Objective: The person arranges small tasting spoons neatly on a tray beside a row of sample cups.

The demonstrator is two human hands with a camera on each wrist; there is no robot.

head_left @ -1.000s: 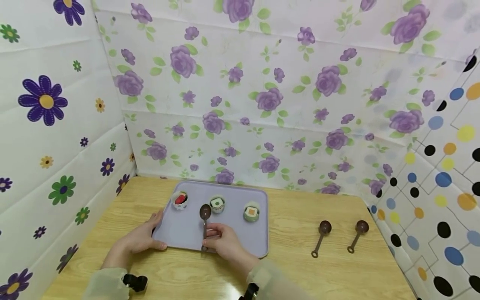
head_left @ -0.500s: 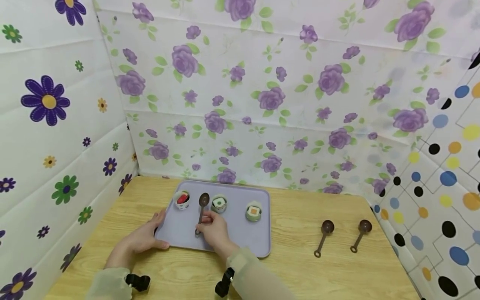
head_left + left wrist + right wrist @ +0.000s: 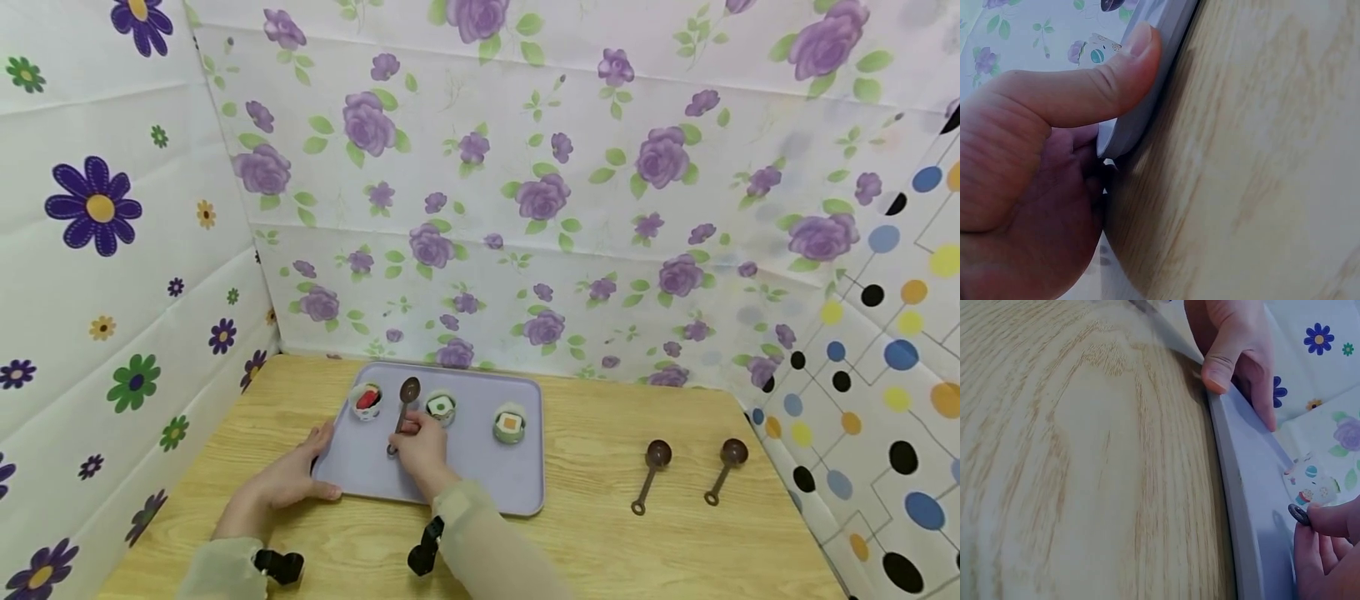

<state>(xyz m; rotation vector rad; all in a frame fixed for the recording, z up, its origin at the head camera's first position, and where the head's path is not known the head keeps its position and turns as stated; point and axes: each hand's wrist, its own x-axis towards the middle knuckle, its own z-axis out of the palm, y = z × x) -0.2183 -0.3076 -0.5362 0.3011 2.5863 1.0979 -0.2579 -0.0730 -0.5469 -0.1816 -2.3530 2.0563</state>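
As far as I can judge, the step in hand is the setting of one brown scoop point(image 3: 409, 390) onto the lilac tray point(image 3: 476, 467). The right grip point(image 3: 422, 448) pinches the handle of this scoop between thumb and fingers; in the right wrist view, the ring end of the handle stands out just beside the thumb. The bowl of the scoop is over the tray, between the red-topped cup point(image 3: 367, 402) and the green-and-white cup point(image 3: 440, 407) (whether it touches the surface, I cannot tell).

The left grip point(image 3: 288, 478) is spread around the near left corner of the tray, its thumb upon the front rim; I suppose that it serves to steady. A cup with orange square point(image 3: 509, 424) stands farther right on the tray. The second scoop point(image 3: 659, 454) and the third scoop point(image 3: 734, 452) lie untouched on the bench point(image 3: 592, 433), at the right of the tray.

In my judgement, the next move calls for lowering the scoop gently, and for loosening the pinch only when the handle is supported, without pushing either neighbouring cup.
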